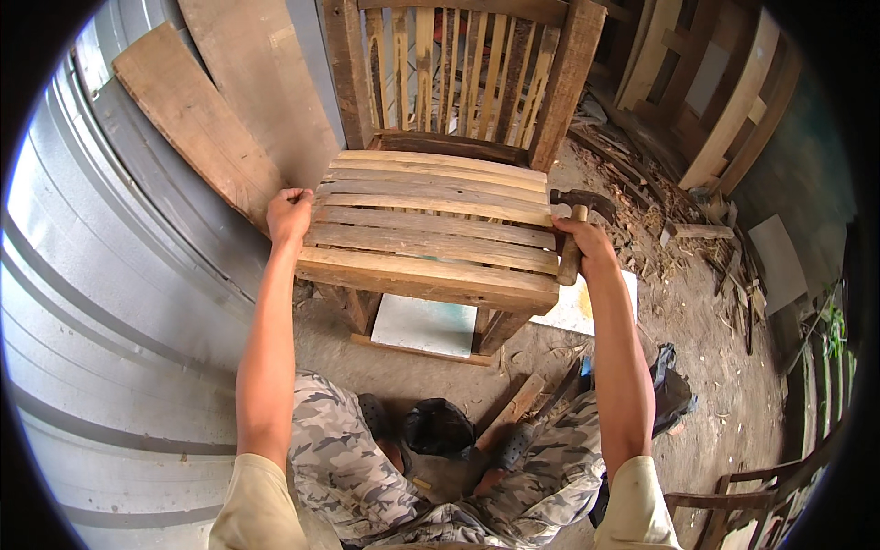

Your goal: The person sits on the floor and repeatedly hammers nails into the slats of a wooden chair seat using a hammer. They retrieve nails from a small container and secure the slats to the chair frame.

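Note:
In front of me stands a wooden chair (431, 286) with an upright slatted back (449, 73). Several rough wooden slats (431, 215) lie side by side across its seat, with narrow gaps between them. My left hand (291, 215) is closed at the slats' left ends, fingers curled together; whether something small is pinched in them I cannot make out. At the seat's right edge my right hand (591, 243) grips a hammer (569, 261) by its wooden handle. The hammer's dark claw head points away from me, and my thumb and fingers rest close to the slat ends.
Wide boards (197, 133) lean against corrugated metal sheeting (101, 367) on the left. Wood scraps (642, 206) litter the dirt floor at right, near a standing wooden frame (724, 110). A black bag (438, 426) and a wood offcut (513, 411) lie between my feet.

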Available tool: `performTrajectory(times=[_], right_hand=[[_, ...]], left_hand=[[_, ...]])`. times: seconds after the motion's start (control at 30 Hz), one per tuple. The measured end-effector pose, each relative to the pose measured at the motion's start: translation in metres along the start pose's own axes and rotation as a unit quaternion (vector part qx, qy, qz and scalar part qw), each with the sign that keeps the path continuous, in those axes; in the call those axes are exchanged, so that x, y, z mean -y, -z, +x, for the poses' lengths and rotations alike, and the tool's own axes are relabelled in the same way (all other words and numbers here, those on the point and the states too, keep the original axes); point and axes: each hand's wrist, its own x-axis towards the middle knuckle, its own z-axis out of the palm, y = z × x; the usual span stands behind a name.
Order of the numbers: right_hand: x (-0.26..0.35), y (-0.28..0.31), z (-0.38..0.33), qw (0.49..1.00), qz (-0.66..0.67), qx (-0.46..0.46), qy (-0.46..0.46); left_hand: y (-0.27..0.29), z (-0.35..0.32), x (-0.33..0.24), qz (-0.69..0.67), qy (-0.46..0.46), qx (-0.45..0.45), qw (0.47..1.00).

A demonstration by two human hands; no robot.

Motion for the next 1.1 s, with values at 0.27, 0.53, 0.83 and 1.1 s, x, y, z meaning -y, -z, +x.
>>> performTrajectory(times=[0.27, 0.53, 0.83, 1.1], right_hand=[[0.002, 0.001, -0.007, 1.0, 0.003, -0.004, -0.012], [-0.003, 0.001, -0.004, 0.999, 0.028, 0.004, -0.021], [-0.006, 0.005, 0.002, 0.999, 0.044, 0.029, -0.014], [-0.019, 0.031, -0.058, 1.0, 0.016, 0.004, -0.001]], left_hand=[[0.001, 0.002, 0.002, -0.01, -0.002, 0.017, 1.0], [0.001, 0.003, 0.004, -0.026, -0.001, 0.028, 0.999], [0.005, 0.005, 0.004, -0.003, -0.033, 0.007, 0.999], [-0.042, -0.08, -0.078, -0.015, -0.292, 0.138, 0.946]])
